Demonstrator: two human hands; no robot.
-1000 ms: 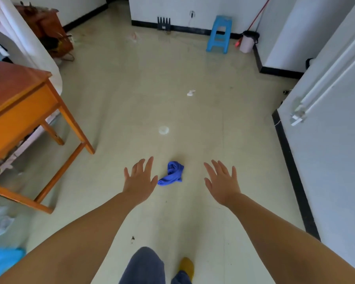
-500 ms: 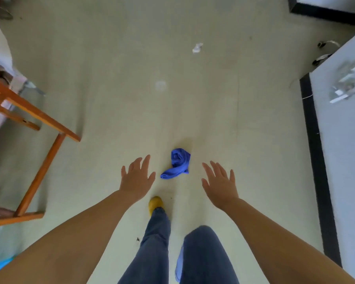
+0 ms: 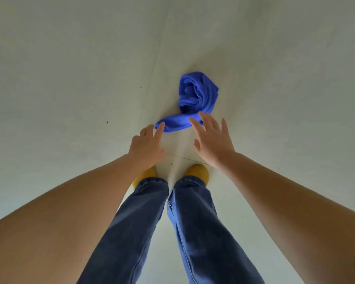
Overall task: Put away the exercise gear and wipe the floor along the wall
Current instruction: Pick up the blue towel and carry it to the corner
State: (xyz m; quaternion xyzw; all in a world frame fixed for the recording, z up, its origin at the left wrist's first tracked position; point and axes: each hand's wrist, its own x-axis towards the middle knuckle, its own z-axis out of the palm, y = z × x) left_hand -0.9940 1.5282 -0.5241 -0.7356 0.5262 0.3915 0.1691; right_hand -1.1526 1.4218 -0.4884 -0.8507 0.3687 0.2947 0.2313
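A crumpled blue cloth (image 3: 195,99) lies on the pale floor (image 3: 70,78) straight below me, its thin tail pointing to the lower left. My left hand (image 3: 147,146) reaches down with fingers extended, fingertips at the tail's end. My right hand (image 3: 212,140) is spread flat, its fingertips over the cloth's lower edge. Neither hand holds the cloth. Whether the fingers touch the fabric is unclear.
My legs in blue jeans (image 3: 172,232) and yellow shoes (image 3: 197,173) stand just behind the hands. Only bare floor with a few dark specks (image 3: 107,122) and faint tile seams fills the rest of the view.
The view has tilted straight down and closed in on the cloth. Both hands have dropped toward it, from apart on either side to right at its lower edge. The table and wall have left view.
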